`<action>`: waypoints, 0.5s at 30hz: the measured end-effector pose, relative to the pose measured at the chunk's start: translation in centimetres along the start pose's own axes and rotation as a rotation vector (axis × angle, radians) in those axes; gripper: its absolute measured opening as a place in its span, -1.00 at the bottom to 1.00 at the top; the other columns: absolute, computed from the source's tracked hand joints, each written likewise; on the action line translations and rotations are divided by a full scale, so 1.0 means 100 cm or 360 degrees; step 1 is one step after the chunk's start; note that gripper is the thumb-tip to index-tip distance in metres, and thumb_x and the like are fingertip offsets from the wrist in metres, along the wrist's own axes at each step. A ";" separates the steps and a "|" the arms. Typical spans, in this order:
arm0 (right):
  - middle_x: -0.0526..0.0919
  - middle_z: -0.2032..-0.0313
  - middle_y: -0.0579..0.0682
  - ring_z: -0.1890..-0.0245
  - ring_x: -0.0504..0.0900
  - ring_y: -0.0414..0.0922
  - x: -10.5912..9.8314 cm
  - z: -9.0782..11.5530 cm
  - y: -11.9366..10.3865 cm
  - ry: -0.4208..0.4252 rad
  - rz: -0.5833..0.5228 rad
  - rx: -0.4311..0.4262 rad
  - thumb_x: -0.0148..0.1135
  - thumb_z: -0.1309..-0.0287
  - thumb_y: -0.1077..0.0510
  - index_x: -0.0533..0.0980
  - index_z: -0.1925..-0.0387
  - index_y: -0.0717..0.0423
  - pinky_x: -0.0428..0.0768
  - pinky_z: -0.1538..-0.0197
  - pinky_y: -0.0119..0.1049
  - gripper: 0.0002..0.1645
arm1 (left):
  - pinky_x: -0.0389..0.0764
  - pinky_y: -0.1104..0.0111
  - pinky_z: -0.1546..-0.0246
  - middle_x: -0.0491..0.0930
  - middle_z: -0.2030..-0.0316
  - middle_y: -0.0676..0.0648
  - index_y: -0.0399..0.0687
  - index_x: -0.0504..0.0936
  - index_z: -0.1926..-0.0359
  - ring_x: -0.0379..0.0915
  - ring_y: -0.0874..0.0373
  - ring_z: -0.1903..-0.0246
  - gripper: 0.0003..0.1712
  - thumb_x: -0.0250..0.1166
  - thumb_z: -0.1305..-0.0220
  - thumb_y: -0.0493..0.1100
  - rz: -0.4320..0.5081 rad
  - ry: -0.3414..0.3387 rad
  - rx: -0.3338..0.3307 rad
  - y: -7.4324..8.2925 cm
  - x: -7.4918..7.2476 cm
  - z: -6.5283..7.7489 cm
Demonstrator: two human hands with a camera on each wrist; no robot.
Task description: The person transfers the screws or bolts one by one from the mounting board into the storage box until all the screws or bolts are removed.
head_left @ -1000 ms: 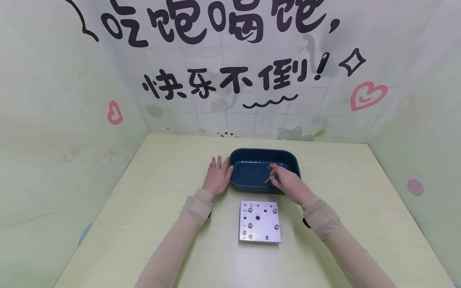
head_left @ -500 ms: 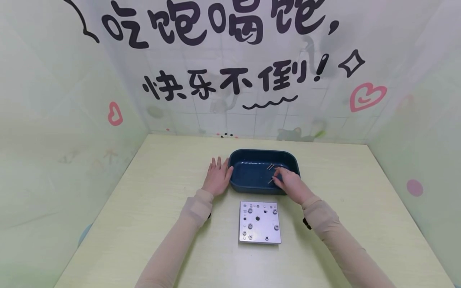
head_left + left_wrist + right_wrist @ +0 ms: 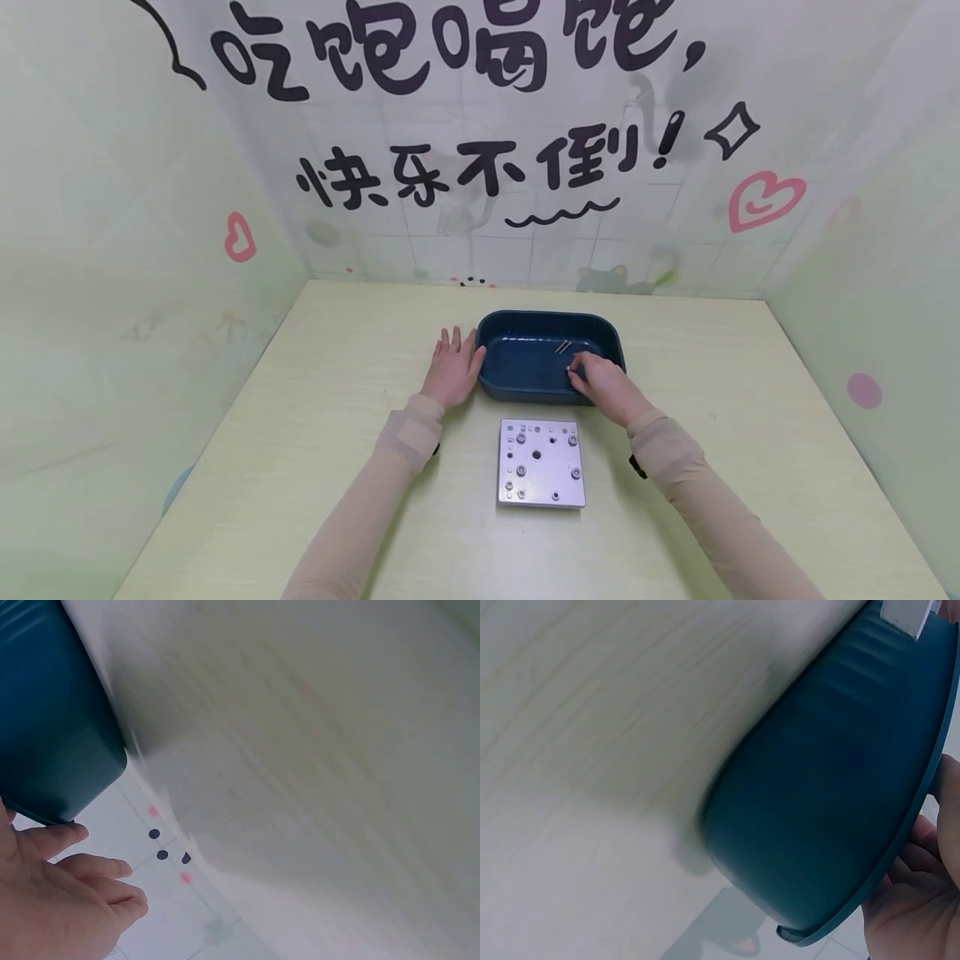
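Observation:
A dark blue tray (image 3: 517, 392) sits at the back of the table. My left hand (image 3: 452, 371) lies beside its left end, fingers spread and thumb at the rim; in the left wrist view, the fingers touch the tray's edge. My right hand (image 3: 603, 383) reaches over the right front part of the tray, thumb and fingertips pinching a thin metal pin that they now mostly hide. Two more thin pins (image 3: 562, 347) lie on the tray floor just past these fingers. In the right wrist view, the tray wall hides the fingertips.
In front of the tray lies a square metal plate (image 3: 540, 483) with several holes and socket-head screws in it. Printed cloth walls (image 3: 450, 250) close off the back and both sides of the pale wooden table (image 3: 360, 350).
My right hand has shifted slightly right within the tray, and the pin at its fingertips shows less. Two loose pins behind it came more into view. The left hand stays put.

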State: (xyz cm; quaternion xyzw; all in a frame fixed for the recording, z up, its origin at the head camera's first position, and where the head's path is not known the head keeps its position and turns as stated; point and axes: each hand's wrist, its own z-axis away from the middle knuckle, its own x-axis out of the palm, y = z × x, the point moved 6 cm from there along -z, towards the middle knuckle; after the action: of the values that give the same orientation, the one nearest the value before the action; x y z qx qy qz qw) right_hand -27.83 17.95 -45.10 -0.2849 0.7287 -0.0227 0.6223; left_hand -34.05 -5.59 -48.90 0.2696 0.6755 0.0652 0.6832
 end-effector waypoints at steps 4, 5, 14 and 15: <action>0.68 0.17 0.22 0.19 0.69 0.03 0.000 0.001 -0.001 -0.0015 -0.0016 0.0011 0.19 -0.33 0.24 0.50 0.11 0.34 0.67 0.11 -0.10 -0.79 | -0.11 -0.04 -0.51 0.00 -0.48 -0.43 -0.18 0.18 -0.50 -0.24 -0.36 -0.50 -0.31 -0.25 -0.58 0.14 -0.0009 -0.0002 0.0001 0.000 0.001 0.000; 0.68 0.16 0.22 0.18 0.69 0.04 0.000 0.000 -0.002 -0.0014 -0.0014 0.0011 0.19 -0.33 0.24 0.51 0.10 0.34 0.67 0.10 -0.10 -0.79 | -0.11 -0.04 -0.51 0.00 -0.48 -0.43 -0.18 0.18 -0.50 -0.24 -0.36 -0.51 -0.31 -0.25 -0.58 0.14 -0.0011 -0.0004 -0.0001 0.000 0.001 0.000; 0.69 0.12 0.22 0.12 0.69 0.05 0.003 0.001 0.000 -0.0031 -0.0029 0.0019 0.19 -0.34 0.24 0.52 0.04 0.34 0.67 0.05 -0.08 -0.75 | -0.13 -0.03 -0.52 -0.02 -0.49 -0.42 -0.17 0.16 -0.51 -0.26 -0.35 -0.51 -0.31 -0.27 -0.58 0.15 -0.0006 -0.0014 -0.0005 0.000 0.001 0.000; 0.69 0.10 0.23 0.10 0.69 0.07 0.002 0.002 -0.001 -0.0028 -0.0029 0.0013 0.19 -0.34 0.23 0.52 0.03 0.34 0.66 0.03 -0.07 -0.74 | -0.13 -0.03 -0.52 -0.02 -0.49 -0.42 -0.17 0.16 -0.51 -0.26 -0.35 -0.51 -0.31 -0.28 -0.58 0.15 -0.0003 -0.0012 -0.0004 0.000 0.001 0.000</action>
State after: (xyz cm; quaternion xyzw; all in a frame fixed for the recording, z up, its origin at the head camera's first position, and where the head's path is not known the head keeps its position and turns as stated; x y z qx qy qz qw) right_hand -27.62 17.84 -45.32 -0.2892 0.7205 -0.0289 0.6296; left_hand -34.06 -5.54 -48.95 0.2683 0.6731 0.0643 0.6861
